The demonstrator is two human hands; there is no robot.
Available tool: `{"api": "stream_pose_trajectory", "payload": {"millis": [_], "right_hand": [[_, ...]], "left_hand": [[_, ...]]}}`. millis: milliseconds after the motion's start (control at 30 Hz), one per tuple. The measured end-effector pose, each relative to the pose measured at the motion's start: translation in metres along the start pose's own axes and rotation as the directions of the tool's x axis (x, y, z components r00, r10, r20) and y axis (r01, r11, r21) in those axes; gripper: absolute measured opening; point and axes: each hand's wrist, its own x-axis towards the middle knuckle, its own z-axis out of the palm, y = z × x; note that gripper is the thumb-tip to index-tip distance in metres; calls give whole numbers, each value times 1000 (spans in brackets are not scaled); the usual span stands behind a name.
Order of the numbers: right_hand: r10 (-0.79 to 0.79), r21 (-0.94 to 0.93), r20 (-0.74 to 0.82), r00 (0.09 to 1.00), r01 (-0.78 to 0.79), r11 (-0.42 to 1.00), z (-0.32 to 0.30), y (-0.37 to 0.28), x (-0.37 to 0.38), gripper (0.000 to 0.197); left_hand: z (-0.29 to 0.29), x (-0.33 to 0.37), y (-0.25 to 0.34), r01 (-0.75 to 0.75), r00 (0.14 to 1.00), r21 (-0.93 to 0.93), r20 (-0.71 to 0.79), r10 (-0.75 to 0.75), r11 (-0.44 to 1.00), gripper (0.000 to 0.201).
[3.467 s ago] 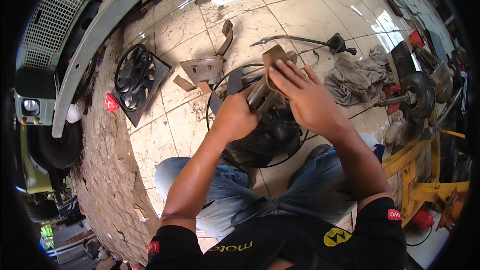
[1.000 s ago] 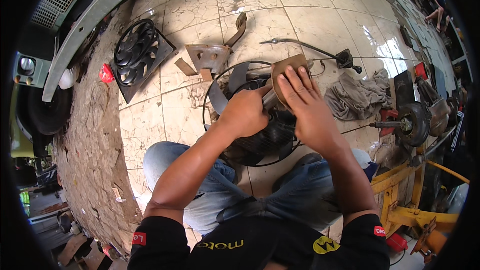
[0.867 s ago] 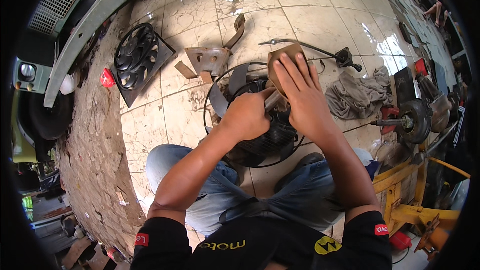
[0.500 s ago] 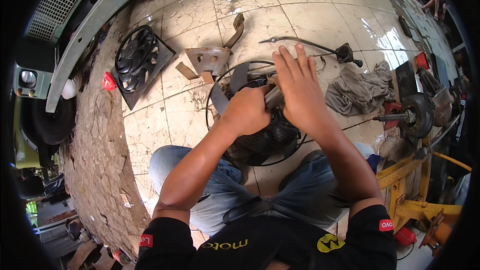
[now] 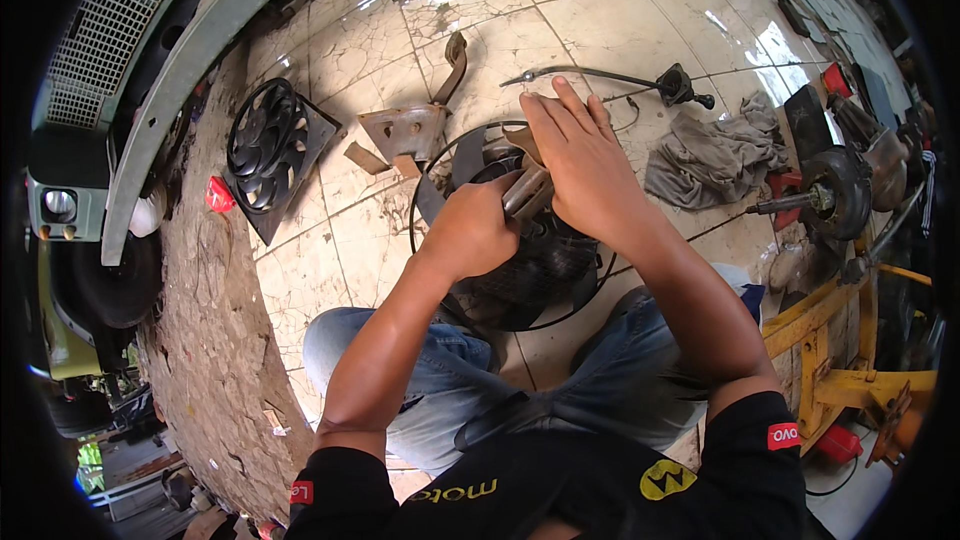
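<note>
My left hand (image 5: 472,228) is closed round a worn, greyish-brown metal part (image 5: 526,190), whose exact kind I cannot make out. Against the part's right side lies my right hand (image 5: 592,175), its fingers stretched out straight and pointing away from me. Beneath both hands, between my knees, a round black fan (image 5: 525,285) with a thin ring around it rests on the tiles. My hands and the metal part hide much of its upper middle.
Ahead lie a rusty pedal bracket (image 5: 405,130) and a black rod with a boot (image 5: 675,88). A second black fan (image 5: 268,152) is at left, near a vehicle bumper (image 5: 165,110). Rightward are a grey cloth (image 5: 715,162), a wheel hub (image 5: 832,198) and a yellow frame (image 5: 800,335).
Both hands and the metal part have shifted slightly left, and the part is more tilted, showing more of its upper end. The whole view has turned a little.
</note>
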Motion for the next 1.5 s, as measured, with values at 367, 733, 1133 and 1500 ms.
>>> {"api": "stream_pose_trajectory", "payload": {"millis": [367, 733, 1133, 1500], "right_hand": [[-68, -116, -4, 998, 67, 991, -3, -13, -8, 48], [-55, -191, 9, 998, 56, 980, 2, -25, -8, 47], [-138, 252, 426, 894, 30, 967, -38, 36, 0, 84], [149, 556, 39, 988, -146, 818, -47, 42, -12, 87]], "left_hand": [[1, 2, 1, -23, 1000, 21, -3, 23, 1000, 41], [11, 1, -16, -44, 998, 17, -43, 44, 999, 28], [0, 0, 2, -30, 998, -6, 58, 30, 1000, 37], [-10, 2, -5, 32, 999, -119, 29, -29, 992, 53]]}}
